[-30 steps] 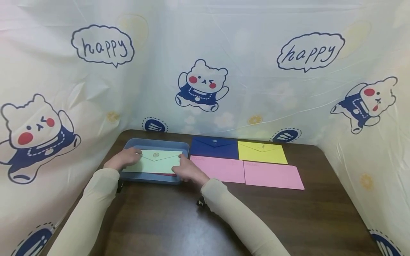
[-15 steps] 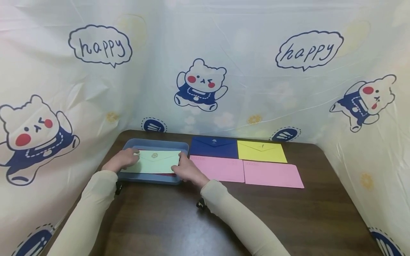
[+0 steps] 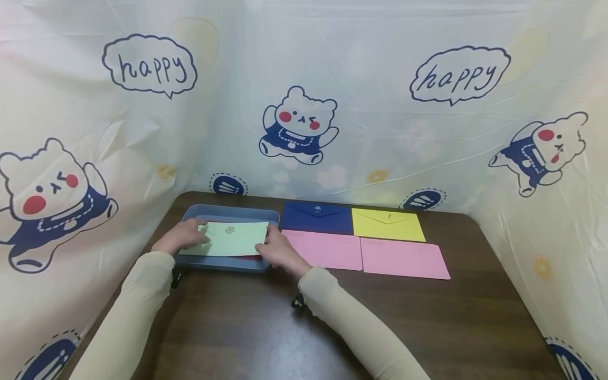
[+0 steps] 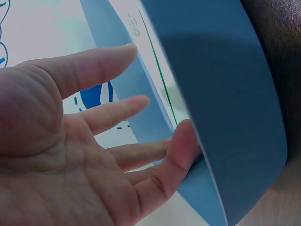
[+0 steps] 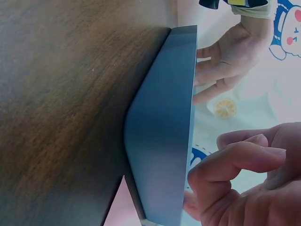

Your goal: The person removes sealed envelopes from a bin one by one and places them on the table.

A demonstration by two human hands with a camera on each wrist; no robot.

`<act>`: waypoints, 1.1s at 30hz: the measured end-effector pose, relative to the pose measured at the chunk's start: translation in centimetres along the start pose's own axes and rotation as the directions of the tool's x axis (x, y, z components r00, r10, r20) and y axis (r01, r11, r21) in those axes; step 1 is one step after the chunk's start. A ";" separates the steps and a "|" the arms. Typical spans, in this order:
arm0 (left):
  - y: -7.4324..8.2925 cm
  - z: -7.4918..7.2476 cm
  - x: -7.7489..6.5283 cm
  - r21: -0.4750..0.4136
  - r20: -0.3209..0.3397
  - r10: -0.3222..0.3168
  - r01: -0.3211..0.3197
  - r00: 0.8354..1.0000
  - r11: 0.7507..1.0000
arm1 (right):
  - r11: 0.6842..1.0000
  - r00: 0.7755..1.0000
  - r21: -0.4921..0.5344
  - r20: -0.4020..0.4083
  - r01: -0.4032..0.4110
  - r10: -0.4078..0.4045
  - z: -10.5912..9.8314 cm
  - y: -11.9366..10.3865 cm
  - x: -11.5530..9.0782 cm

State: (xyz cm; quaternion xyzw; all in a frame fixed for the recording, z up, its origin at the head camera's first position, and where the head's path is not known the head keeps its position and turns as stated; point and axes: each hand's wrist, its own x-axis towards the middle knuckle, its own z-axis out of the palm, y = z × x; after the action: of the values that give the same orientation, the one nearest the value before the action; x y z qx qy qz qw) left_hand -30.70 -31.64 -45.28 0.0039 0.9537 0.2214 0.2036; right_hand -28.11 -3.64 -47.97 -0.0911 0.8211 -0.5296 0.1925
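A pale green envelope (image 3: 237, 240) with a round seal lies in the blue tray (image 3: 223, 211), over something red (image 3: 250, 257) that shows only along its edges. My left hand (image 3: 182, 236) is at the envelope's left end; in the left wrist view its fingers are spread and loosely bent, one reaching over the tray wall (image 4: 221, 84). At the envelope's right end is my right hand (image 3: 277, 248), thumb and forefinger at its edge. The right wrist view shows bent fingers (image 5: 211, 174) at the tray rim, but the wall hides their contact with the envelope.
Right of the tray, a dark blue envelope (image 3: 317, 219) and a yellow envelope (image 3: 389, 226) lie at the back of the brown table (image 3: 332, 327). Before them lie two pink envelopes (image 3: 323, 250), the left one close to the tray. A printed curtain (image 3: 370, 79) hangs around the table.
The green envelope has shifted slightly left since a second ago, with both hands staying at its ends. The left fingers now spread farther over its left part.
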 end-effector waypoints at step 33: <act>1.1 -2.5 -0.7 0.002 -0.037 -0.050 0.050 0.998 0.999 | 0.999 0.994 -0.017 -0.102 0.033 -0.034 -0.9 -0.6 -0.1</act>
State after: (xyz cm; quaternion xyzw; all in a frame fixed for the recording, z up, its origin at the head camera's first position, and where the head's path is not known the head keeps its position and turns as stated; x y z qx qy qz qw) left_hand -31.13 -31.75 -42.48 -0.0240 0.9574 0.2148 0.1914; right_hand -28.46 -3.12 -47.05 -0.0790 0.8323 -0.5304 0.1405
